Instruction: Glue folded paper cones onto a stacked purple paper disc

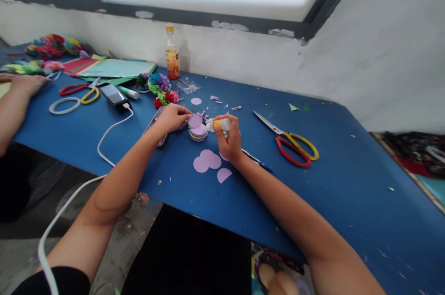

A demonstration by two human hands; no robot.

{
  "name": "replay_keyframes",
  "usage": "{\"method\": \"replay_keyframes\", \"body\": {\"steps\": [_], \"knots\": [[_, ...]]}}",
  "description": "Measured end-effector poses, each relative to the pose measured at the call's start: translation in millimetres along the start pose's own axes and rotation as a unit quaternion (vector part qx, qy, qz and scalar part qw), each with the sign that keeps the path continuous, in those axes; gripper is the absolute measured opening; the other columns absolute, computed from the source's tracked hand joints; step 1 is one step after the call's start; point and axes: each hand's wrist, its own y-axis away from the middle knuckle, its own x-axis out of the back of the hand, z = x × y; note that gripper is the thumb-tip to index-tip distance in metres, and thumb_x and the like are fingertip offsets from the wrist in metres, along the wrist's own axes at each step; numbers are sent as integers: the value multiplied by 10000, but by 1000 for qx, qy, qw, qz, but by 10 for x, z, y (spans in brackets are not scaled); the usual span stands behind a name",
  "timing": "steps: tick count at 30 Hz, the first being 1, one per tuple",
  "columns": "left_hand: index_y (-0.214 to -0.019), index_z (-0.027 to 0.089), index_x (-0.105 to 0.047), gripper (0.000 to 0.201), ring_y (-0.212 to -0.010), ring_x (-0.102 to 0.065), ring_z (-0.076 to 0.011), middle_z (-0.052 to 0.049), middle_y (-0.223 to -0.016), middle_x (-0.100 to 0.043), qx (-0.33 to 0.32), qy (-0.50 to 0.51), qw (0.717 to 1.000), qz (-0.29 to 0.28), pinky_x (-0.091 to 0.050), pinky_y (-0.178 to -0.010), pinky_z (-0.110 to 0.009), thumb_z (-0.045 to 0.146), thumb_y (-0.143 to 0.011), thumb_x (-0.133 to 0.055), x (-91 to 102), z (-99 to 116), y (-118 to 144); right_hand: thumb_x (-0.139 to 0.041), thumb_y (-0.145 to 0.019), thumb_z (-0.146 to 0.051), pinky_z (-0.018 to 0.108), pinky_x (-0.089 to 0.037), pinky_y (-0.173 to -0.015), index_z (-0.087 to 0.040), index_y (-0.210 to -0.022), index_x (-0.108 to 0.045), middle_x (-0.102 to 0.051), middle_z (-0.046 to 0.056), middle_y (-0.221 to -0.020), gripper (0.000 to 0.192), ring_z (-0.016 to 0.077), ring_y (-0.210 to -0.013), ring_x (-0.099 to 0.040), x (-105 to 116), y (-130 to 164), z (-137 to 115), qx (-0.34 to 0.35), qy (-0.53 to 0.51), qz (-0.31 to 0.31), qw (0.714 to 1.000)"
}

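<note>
1. lilac paper circle [194,121] pinched at its edge by the left hand [172,118], fingers closed on it, held tilted just over the stack of paper circles [198,133].
2. that stack is my landmark for everything below. it's layers of lilac with green and yellow edges peeking out, lying on the blue table [347,184] right between the two hands.
3. right hand [228,140] is just right of the stack, wrapped around a small glue bottle [219,124]. the bottle is white with a yellow label and lies sideways, its tip aimed at the held circle. can't tell if the tip actually touches the paper.
4. in front of the stack, towards me, are loose lilac cutouts [207,160]: a couple overlapping and one more just below them.
5. well right of the stack lie scissors with red and yellow handles [292,144], blades pointing back toward the stack.
6. behind the stack, near the wall, stands an orange drink bottle [172,52], and between it and the stack is a bunch of paper flowers [160,87] in purple, green and red.
7. left of the stack there's a phone [114,95] with a white cable [111,130] trailing off the table edge, and past it a second pair of scissors [80,92].
8. far left of the stack, another person's hand [24,83] rests flat on the table.
</note>
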Motion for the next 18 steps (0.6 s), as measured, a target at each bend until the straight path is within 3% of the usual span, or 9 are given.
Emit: {"method": "replay_keyframes", "body": {"steps": [9,18], "knots": [[-855,141,-741,162,-654,-601,-136,-51,-780,-722,-3,-7,1000,-23,-461,-616,-238,191,-743,-635,-50,35,37,-478,-908,-355,356,-475,-838,-276,-1095,-431,-571,38,-978,208,171,-890,-582,-33,-9,76,11,-61,70,996],[-804,156,-748,123,-632,-590,-145,-48,-730,-713,-26,-60,998,-24,-446,-627,-255,178,-738,-647,-89,56,58,-483,-909,-351,356,-487,-810,-278,-1107,-418,-573,38,-988,220,170,-885,-589,-35,4,103,4,-75,30,997]]}}
